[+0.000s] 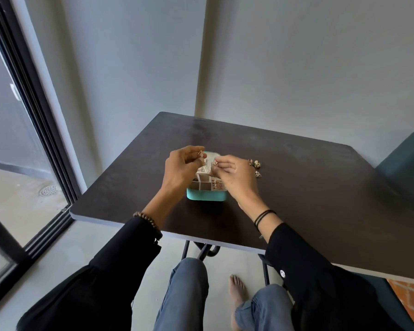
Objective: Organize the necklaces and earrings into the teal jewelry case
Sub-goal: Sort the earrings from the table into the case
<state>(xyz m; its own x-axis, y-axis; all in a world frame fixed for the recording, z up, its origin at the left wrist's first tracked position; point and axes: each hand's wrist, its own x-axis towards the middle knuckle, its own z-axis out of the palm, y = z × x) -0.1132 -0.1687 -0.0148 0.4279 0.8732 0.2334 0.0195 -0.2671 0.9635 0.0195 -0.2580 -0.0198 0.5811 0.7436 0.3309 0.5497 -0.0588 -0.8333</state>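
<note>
The open teal jewelry case sits mid-table, its pale compartments partly hidden behind my hands; gold pieces lie in its right cells. My left hand hovers over the case's left side and pinches a small gold earring at its fingertips. My right hand hovers over the right side and pinches another gold earring. The two earrings are held a little apart above the case. A small pile of loose gold jewelry lies on the table just right of my right hand.
The dark table stands against a grey wall. A teal chair is at the right edge. A glass sliding door runs along the left. My knees and a bare foot show under the table's near edge.
</note>
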